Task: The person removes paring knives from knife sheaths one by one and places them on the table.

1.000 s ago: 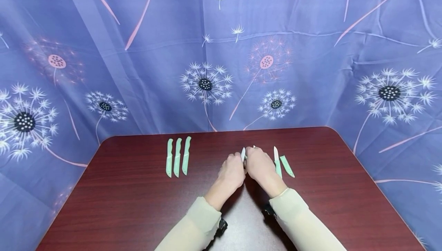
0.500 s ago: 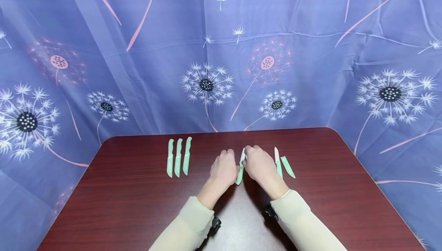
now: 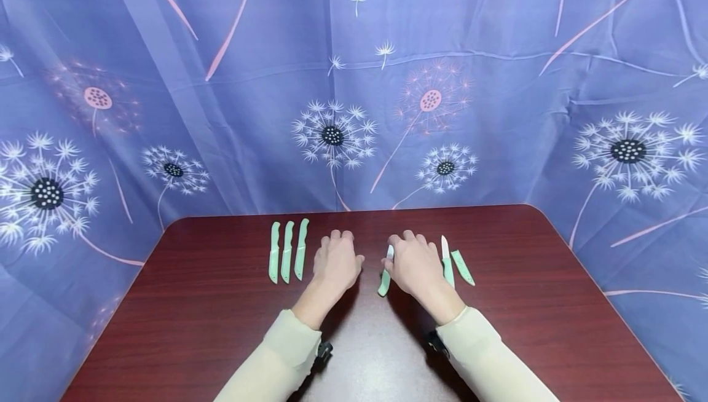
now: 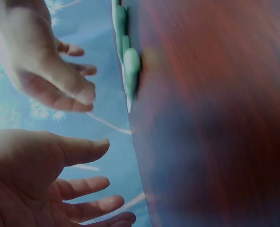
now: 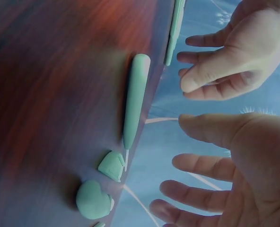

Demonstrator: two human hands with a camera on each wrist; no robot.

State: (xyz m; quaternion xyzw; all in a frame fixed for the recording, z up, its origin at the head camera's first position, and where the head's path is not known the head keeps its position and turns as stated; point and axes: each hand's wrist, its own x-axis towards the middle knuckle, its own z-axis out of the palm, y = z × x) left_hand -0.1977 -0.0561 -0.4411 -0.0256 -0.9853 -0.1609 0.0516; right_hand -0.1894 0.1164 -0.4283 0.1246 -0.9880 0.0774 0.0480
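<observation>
A paring knife (image 3: pixel 385 281) with a mint-green handle and bare white blade lies on the table between the hands. My right hand (image 3: pixel 415 264) hovers beside it with spread, relaxed fingers, holding nothing; the right wrist view shows air between the fingers and the knife handle (image 5: pixel 137 99). Next to that handle lies a green sheath (image 5: pixel 112 165), covered by the right hand in the head view. My left hand (image 3: pixel 337 262) is left of the knife, fingers loosely extended and nothing in them. Another unsheathed knife (image 3: pixel 447 267) lies to the right, with its sheath (image 3: pixel 462 268) beside it.
Three sheathed green knives (image 3: pixel 287 252) lie in a row at the left, handles away from me. The dark red wooden table (image 3: pixel 193 328) ends at a blue dandelion-print curtain (image 3: pixel 249 144) behind and at both sides.
The hands were together at the knife; the left hand has let go and moved left. The knife now lies on the table, and the right hand has loosened its fingers, staying near it.
</observation>
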